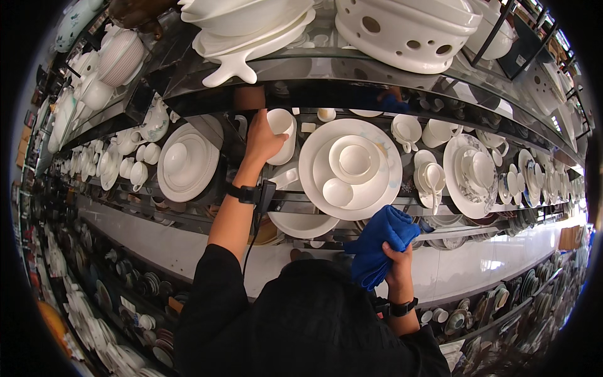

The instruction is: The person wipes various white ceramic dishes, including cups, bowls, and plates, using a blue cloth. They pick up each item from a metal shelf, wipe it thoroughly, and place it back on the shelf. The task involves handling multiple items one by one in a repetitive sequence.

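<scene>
My left hand (pixel 264 137) is gripped around a white ceramic cup (pixel 280 121), its thumb at the rim, by a white oblong dish (pixel 284 151) on the glass shelf. Folded blue cloth (pixel 384 242) is held in my right hand (pixel 399 261), in front of the shelf edge. Between the hands sits a large white plate (pixel 308 188) bearing a smaller plate, stacked bowls (pixel 354 160) and a small round dish (pixel 338 192). A white spoon (pixel 285 178) lies left of the plate, near my left wrist.
An upper shelf above my hands holds stacked white dishes (pixel 254 42) and a white ceramic warmer with holes (pixel 405 37). More plates (pixel 188 165), cups and a spoon (pixel 434 184) stand along both sides. A white bowl (pixel 304 224) is below. A thin cable hangs from my left wrist.
</scene>
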### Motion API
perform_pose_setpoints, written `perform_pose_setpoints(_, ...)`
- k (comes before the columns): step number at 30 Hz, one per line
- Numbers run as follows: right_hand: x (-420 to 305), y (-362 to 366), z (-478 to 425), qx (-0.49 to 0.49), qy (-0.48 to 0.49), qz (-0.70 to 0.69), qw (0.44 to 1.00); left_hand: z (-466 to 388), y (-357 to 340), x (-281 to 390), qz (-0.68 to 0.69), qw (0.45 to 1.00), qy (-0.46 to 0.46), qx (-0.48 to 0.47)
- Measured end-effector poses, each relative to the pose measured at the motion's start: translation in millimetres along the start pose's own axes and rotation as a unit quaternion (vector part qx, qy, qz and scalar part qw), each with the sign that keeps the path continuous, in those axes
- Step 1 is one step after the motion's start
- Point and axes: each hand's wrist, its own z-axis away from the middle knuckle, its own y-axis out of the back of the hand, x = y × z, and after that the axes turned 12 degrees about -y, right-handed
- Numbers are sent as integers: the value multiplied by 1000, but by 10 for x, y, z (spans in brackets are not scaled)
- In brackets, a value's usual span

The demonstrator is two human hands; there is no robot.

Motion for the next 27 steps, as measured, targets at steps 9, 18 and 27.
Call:
perform_pose_setpoints(9,14,130,52,-8,19,-3,1000,-200,-216,-269,-14,999,-33,37)
perform_pose_setpoints(18,-33,218,82,7,12,-19,1000,-128,-172,-154,-27,999,-9,37)
perform_pose_setpoints(27,-48,262,67,16,5,-7,1000,-112,-211,-237,-26,999,-26,33)
